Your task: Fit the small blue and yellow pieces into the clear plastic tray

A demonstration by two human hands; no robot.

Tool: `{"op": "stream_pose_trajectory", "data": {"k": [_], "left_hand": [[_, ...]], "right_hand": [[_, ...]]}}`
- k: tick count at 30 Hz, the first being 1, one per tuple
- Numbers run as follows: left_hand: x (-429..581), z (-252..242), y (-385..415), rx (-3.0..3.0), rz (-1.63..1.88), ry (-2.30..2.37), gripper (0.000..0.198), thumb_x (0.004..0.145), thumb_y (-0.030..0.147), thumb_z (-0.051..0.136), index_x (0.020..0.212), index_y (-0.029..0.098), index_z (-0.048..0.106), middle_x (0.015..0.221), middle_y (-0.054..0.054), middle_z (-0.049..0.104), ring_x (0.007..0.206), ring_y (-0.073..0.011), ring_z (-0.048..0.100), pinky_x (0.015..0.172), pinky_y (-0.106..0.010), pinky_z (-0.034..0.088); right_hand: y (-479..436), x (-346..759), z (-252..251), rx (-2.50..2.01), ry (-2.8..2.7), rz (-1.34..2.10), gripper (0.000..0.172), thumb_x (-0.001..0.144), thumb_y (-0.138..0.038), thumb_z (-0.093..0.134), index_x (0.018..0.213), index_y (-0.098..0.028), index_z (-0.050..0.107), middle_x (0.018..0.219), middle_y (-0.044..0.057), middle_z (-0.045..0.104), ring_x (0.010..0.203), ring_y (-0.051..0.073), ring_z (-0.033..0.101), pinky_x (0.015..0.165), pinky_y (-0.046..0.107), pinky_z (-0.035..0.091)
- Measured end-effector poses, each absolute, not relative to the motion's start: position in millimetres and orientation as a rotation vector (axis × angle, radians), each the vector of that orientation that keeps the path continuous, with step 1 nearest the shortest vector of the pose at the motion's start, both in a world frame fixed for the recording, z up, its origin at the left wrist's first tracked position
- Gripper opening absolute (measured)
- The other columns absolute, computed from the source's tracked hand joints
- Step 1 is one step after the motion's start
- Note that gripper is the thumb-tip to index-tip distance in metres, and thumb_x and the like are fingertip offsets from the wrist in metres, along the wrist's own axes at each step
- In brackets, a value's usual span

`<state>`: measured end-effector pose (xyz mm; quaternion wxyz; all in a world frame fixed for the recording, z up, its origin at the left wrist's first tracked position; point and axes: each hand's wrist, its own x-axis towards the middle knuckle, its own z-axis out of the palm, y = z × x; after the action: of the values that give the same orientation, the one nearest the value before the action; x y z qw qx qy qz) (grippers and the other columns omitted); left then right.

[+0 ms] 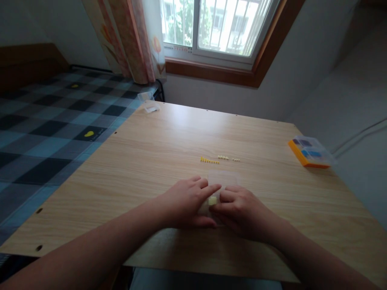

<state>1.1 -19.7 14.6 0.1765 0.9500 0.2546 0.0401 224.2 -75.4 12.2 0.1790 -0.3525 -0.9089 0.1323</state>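
Observation:
A small clear plastic box (223, 179) lies on the wooden table (157, 145) near the front middle, with pale yellow contents at its near end. My left hand (187, 201) grips the box's left side, index finger stretched over its top. My right hand (242, 211) is curled round the box's right near corner, fingertips pinched by the yellow contents (212, 200). Just beyond the box, a short row of tiny yellow beads (209, 161) and two shorter rows of pale beads (223, 157) lie on the table.
An orange-based compartment box with a clear lid (311, 152) sits at the right edge. A small clear open container (148, 101) stands at the far left corner. A bed with a checked blue cover (45, 129) is on the left; a window (211, 28) is behind.

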Motion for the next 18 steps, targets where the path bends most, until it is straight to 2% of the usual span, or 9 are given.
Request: {"op": "stream_pose_trajectory", "data": {"k": [11,15,18], "left_hand": [[1.2,13.9,-19.4,2.686,0.138,0.721,0.087,0.080,0.060,0.079,0.150,0.022,0.046,0.120,-0.011,0.067,0.112,-0.0336,0.063,0.094,-0.044,0.052],[2.0,16.0,-19.3,2.708,0.098,0.729,0.089,0.079,0.060,0.079,0.151,0.020,0.047,0.121,-0.012,0.067,0.110,-0.0341,0.063,0.092,-0.046,0.053],[2.4,19.0,-18.9,2.705,0.077,0.731,0.091,0.079,0.063,0.078,0.152,0.020,0.046,0.121,-0.012,0.067,0.110,-0.0340,0.063,0.092,-0.046,0.053]], "right_hand": [[-75.3,221.9,12.6,-0.941,-2.536,0.280,0.028,0.097,-0.021,0.056,0.069,-0.020,0.061,0.071,0.001,0.059,0.067,0.015,0.047,0.063,0.032,0.031],[-71.2,233.0,17.8,-0.893,-2.325,0.125,0.015,0.096,-0.016,0.058,0.091,-0.020,0.072,0.068,0.000,0.057,0.064,0.015,0.046,0.063,0.032,0.035],[-60.6,250.9,19.7,-0.972,-2.072,0.006,0.015,0.094,-0.012,0.063,0.102,-0.020,0.073,0.071,0.001,0.062,0.069,0.016,0.051,0.069,0.032,0.041]]}}
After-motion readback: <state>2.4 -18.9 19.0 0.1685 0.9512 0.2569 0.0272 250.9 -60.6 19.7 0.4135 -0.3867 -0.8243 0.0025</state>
